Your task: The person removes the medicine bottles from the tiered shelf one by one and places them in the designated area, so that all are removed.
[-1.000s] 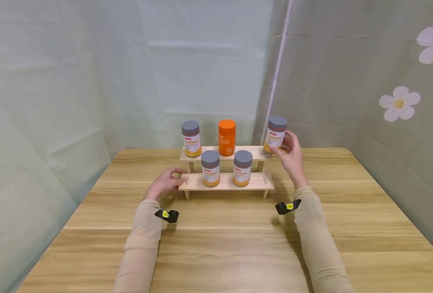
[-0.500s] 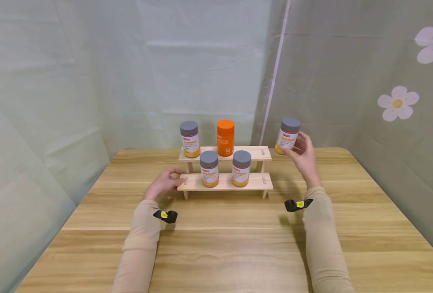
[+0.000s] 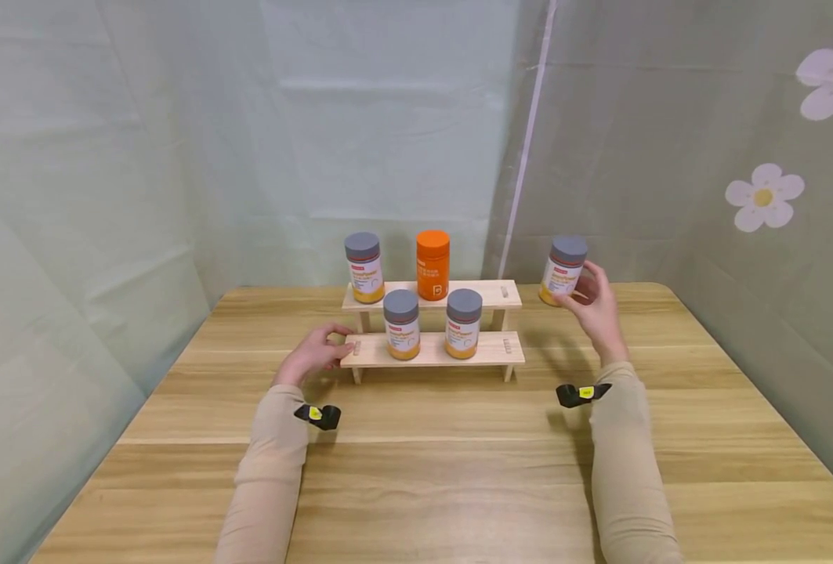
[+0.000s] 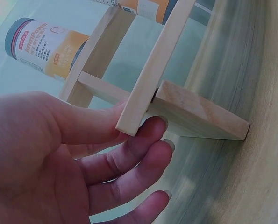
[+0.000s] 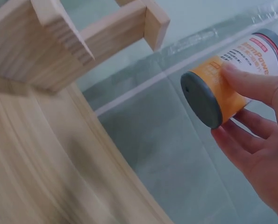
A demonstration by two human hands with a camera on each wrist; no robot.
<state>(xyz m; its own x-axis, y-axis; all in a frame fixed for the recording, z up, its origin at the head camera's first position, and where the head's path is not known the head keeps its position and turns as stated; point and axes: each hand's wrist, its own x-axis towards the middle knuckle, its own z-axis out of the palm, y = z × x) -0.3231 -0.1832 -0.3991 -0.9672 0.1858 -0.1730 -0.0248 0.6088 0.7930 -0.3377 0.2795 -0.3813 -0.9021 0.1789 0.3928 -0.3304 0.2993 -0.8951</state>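
My right hand grips a grey-capped supplement bottle with a white and yellow label, held in the air right of the wooden two-tier stand. Thumb and fingers wrap its lower part in the right wrist view, where its dark base shows. The left hand pinches the left end of the stand's lower shelf, thumb on top and fingers beneath. On the upper shelf are a grey-capped bottle at the left and an orange bottle mid-shelf. Two more grey-capped bottles, a left one and a right one, stand on the lower shelf.
The stand rests on a wood-grain table. Pale curtains hang behind and at both sides, with printed flowers on the right one.
My right hand has lifted the grey-capped bottle off the upper shelf's right end and carried it rightward, then slightly lower. The left hand keeps its place on the stand.
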